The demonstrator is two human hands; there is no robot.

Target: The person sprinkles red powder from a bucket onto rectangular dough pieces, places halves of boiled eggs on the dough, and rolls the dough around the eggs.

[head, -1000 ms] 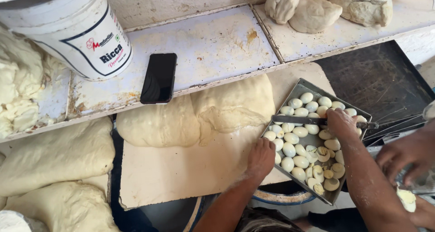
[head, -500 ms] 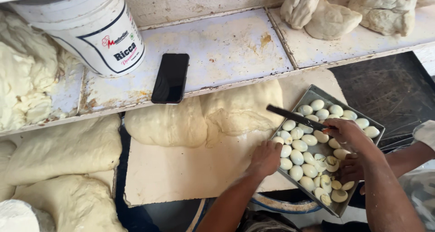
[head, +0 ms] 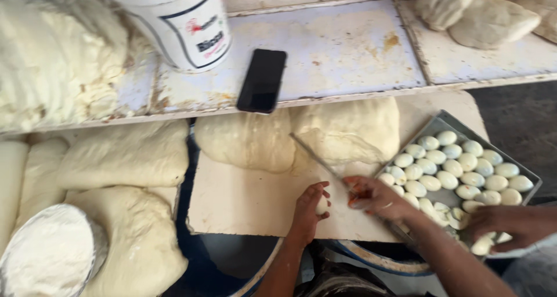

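Matt metal tray [head: 439,124], glossy black phone [head: 262,80], smooth eggs [head: 458,169].

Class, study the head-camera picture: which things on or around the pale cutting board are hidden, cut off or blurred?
- Pale egg-shaped piece, head view: mostly wrapped by the left hand.
- Long thin knife: handle hidden inside the right hand, blade motion-blurred.
- Grey metal tray of white pieces: near corner covered by another person's hand.
- White plastic bucket: top cut off by the frame edge.
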